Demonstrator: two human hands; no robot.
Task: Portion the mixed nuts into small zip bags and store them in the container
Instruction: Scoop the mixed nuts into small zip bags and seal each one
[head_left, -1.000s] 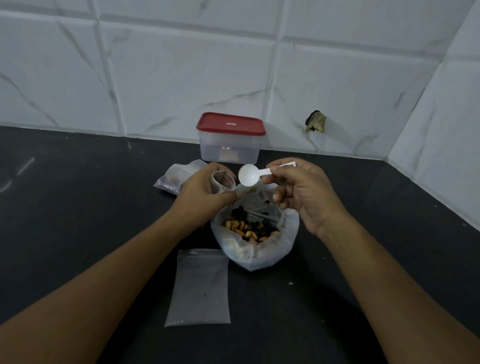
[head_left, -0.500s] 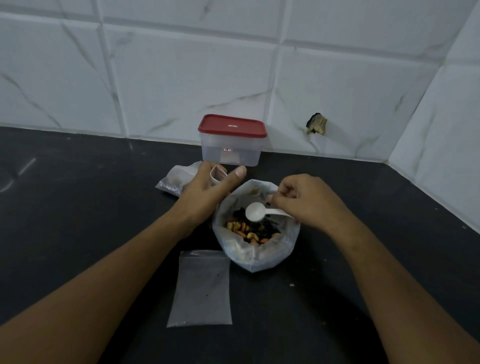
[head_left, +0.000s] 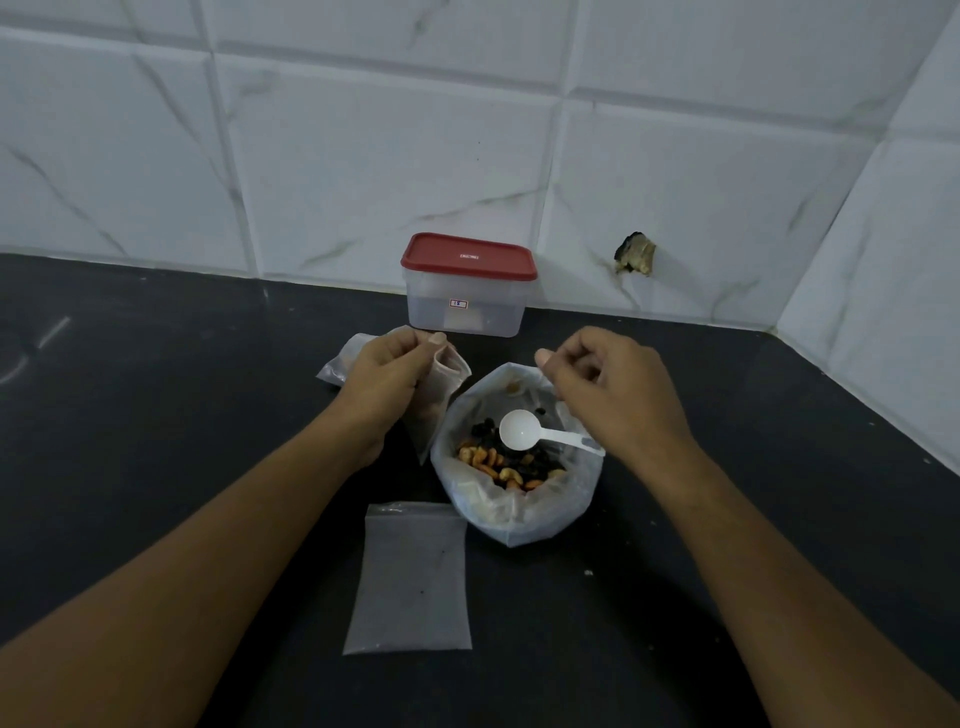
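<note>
1. Furthest left of the nut bag (head_left: 519, 514), a half-hidden zip bag (head_left: 337, 366) lies on the dark counter (head_left: 156, 441), mostly behind the left hand. Its contents cannot be made out.
2. The left hand (head_left: 387, 382) hovers just left of the nut bag. Its thumb and fingers are curled round the neck of an open zip bag (head_left: 441, 387) and grip it.
3. The open zip bag hangs tilted from that grip. Its mouth gapes upward and its lower corner touches the nut bag's left wall.
4. In front of the nut bag and a little to its left, a flat zip bag (head_left: 410, 577) lies on the counter, close beside it.
5. Behind the nut bag stands the container (head_left: 465, 312), its red lid (head_left: 467, 257) on, against the tiled wall (head_left: 363, 156).
6. The nut bag stands open, with the mixed nuts (head_left: 498, 465) heaped inside.
7. A white spoon (head_left: 519, 428) rests on the nuts, bowl up and empty. Its handle points right over the rim.
8. The right hand (head_left: 618, 400) hangs over the nut bag's right rim with its fingers curled. The spoon's handle tip shows free beside it, and I cannot tell whether the hand pinches the rim or holds nothing.
9. Behind and to the right of the nut bag, a chipped hole (head_left: 634, 253) marks the wall.
</note>
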